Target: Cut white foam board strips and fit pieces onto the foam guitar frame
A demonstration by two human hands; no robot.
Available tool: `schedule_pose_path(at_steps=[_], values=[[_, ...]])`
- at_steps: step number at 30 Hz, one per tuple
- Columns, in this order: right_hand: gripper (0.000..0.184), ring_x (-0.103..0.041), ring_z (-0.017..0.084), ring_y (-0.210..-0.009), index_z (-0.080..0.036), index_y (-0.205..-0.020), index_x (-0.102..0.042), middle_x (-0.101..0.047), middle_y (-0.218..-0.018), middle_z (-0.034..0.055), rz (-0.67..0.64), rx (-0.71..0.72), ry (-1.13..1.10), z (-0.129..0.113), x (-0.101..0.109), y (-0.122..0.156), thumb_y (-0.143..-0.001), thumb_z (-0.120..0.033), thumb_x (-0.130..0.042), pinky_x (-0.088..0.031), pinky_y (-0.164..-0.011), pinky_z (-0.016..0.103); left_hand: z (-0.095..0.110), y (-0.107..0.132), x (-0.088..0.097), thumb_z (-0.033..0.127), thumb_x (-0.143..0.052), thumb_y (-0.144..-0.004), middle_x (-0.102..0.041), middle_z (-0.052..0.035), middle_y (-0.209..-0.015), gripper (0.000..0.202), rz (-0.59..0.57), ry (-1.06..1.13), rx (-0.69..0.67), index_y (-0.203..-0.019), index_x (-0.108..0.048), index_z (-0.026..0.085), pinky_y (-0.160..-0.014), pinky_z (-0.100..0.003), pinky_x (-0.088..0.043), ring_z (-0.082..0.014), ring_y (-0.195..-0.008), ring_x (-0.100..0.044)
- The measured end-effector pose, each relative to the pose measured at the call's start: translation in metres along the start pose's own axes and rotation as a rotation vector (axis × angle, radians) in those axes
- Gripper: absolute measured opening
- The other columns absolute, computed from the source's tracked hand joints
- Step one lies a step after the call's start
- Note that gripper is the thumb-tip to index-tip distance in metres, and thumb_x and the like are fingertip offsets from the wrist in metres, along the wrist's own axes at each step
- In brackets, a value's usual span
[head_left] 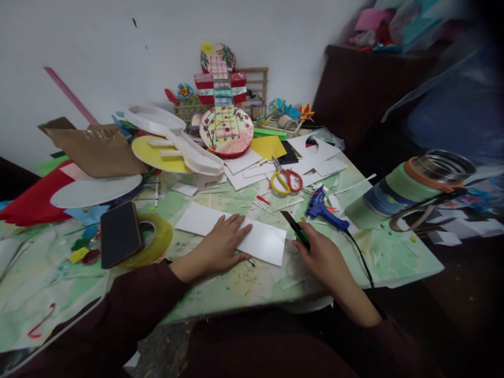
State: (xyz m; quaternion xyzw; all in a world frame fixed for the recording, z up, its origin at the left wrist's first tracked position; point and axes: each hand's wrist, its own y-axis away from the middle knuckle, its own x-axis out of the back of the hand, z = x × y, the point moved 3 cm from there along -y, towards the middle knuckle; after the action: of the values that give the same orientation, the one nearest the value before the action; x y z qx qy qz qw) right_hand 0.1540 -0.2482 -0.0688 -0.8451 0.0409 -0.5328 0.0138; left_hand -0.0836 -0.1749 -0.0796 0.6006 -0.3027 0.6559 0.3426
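Observation:
A white rectangular foam board strip (268, 239) lies flat near the front of the table. My left hand (220, 244) presses on its middle with the fingers spread. Just off the strip's right end, my right hand (321, 257) grips a utility knife (297, 231), black and green, whose blade points up and to the left. The knife is apart from the board. Beyond my right hand rests a blue hot glue gun (323, 210) with a black cord. Scissors with yellow and red handles (285, 181) lie on white scraps farther back.
A phone (120, 234) leans on a yellow tape roll (157, 239) at left. A green thermos (409, 186) stands at the right edge. Behind are a painted paper lute (226, 128), a white lute-shaped frame (192, 149) and a cardboard piece (94, 149). Scraps litter the tabletop.

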Motion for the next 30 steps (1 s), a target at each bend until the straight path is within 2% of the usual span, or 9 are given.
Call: schedule_pose_path(at_steps=[3, 7, 11, 15, 19, 23, 25, 27, 30], values=[[0.035, -0.065, 0.024, -0.096, -0.018, -0.122, -0.049, -0.069, -0.106, 0.0117, -0.011, 0.009, -0.041, -0.002, -0.001, -0.001, -0.089, -0.028, -0.045, -0.048, -0.077, 0.033, -0.001, -0.005, 0.005, 0.053, -0.060, -0.079, -0.043, -0.0225, -0.137, 0.072, -0.004, 0.026, -0.036, -0.137, -0.042, 0.014, -0.105, -0.058, -0.028, -0.0358, -0.127, -0.040], [0.036, -0.065, 0.024, -0.096, -0.017, -0.123, -0.048, -0.069, -0.106, 0.0114, -0.011, 0.019, -0.097, -0.004, 0.000, -0.005, -0.089, -0.027, -0.044, -0.049, -0.078, 0.033, 0.001, -0.006, 0.012, 0.062, -0.068, -0.068, -0.049, -0.0218, -0.130, 0.087, 0.026, 0.080, -0.080, -0.136, -0.041, 0.013, -0.104, -0.059, -0.029, -0.0348, -0.120, -0.046], [0.030, -0.066, 0.023, -0.091, -0.019, -0.115, -0.051, -0.069, -0.101, 0.0093, 0.037, 0.017, -0.192, -0.008, 0.002, -0.009, -0.087, -0.030, -0.047, -0.050, -0.076, 0.033, 0.004, -0.007, 0.017, 0.067, -0.070, -0.061, -0.049, -0.0233, -0.127, 0.099, 0.165, 0.038, 0.002, -0.136, -0.040, 0.011, -0.105, -0.059, -0.029, -0.0359, -0.121, -0.045], [0.028, -0.065, 0.022, -0.089, -0.019, -0.107, -0.052, -0.068, -0.099, 0.0083, 0.179, 0.002, -0.322, -0.013, 0.013, -0.014, -0.083, -0.034, -0.052, -0.050, -0.077, 0.033, 0.009, -0.006, 0.025, 0.064, -0.073, -0.060, -0.049, -0.0226, -0.125, 0.100, 0.329, -0.033, 0.058, -0.138, -0.038, 0.011, -0.106, -0.062, -0.026, -0.0365, -0.121, -0.045], [0.030, -0.064, 0.021, -0.080, -0.019, -0.107, -0.053, -0.068, -0.092, 0.0062, 0.312, 0.113, -0.351, -0.015, 0.046, -0.024, -0.083, -0.038, -0.055, -0.050, -0.071, 0.031, 0.017, -0.003, 0.042, 0.062, -0.071, -0.064, -0.047, -0.0223, -0.127, 0.100, 0.445, -0.001, 0.055, -0.141, -0.032, 0.012, -0.104, -0.059, -0.033, -0.0363, -0.120, -0.045], [0.032, -0.064, 0.020, -0.075, -0.020, -0.105, -0.056, -0.067, -0.090, 0.0047, 0.381, 0.312, -0.241, -0.022, 0.094, -0.047, -0.080, -0.041, -0.060, -0.049, -0.067, 0.029, 0.022, -0.002, 0.078, 0.045, -0.060, -0.082, -0.049, -0.0195, -0.130, 0.069, 0.489, 0.150, 0.085, -0.139, -0.036, 0.015, -0.100, -0.047, -0.042, -0.0308, -0.120, -0.048], [0.033, -0.064, 0.019, -0.075, -0.021, -0.105, -0.057, -0.067, -0.091, 0.0042, 0.444, 0.388, -0.181, -0.030, 0.117, -0.063, -0.079, -0.041, -0.062, -0.049, -0.067, 0.029, 0.020, -0.005, 0.099, 0.033, -0.050, -0.088, -0.054, -0.0172, -0.127, 0.052, 0.464, 0.267, 0.103, -0.136, -0.040, 0.015, -0.097, -0.043, -0.044, -0.0275, -0.116, -0.053], [0.036, -0.064, 0.020, -0.075, -0.022, -0.106, -0.057, -0.067, -0.091, 0.0040, 0.514, 0.448, -0.155, -0.039, 0.135, -0.077, -0.077, -0.043, -0.065, -0.049, -0.068, 0.030, 0.016, -0.010, 0.117, 0.030, -0.047, -0.089, -0.059, -0.0142, -0.123, 0.043, 0.431, 0.407, 0.134, -0.130, -0.047, 0.016, -0.094, -0.041, -0.045, -0.0260, -0.109, -0.057], [0.038, -0.064, 0.021, -0.075, -0.021, -0.108, -0.056, -0.069, -0.090, 0.0049, 0.668, 0.421, -0.195, -0.050, 0.148, -0.091, -0.078, -0.042, -0.065, -0.050, -0.069, 0.033, 0.004, -0.015, 0.127, 0.034, -0.055, -0.085, -0.065, -0.0099, -0.112, 0.034, 0.444, 0.764, 0.166, -0.113, -0.058, 0.016, -0.088, -0.037, -0.047, -0.0241, -0.099, -0.060]])
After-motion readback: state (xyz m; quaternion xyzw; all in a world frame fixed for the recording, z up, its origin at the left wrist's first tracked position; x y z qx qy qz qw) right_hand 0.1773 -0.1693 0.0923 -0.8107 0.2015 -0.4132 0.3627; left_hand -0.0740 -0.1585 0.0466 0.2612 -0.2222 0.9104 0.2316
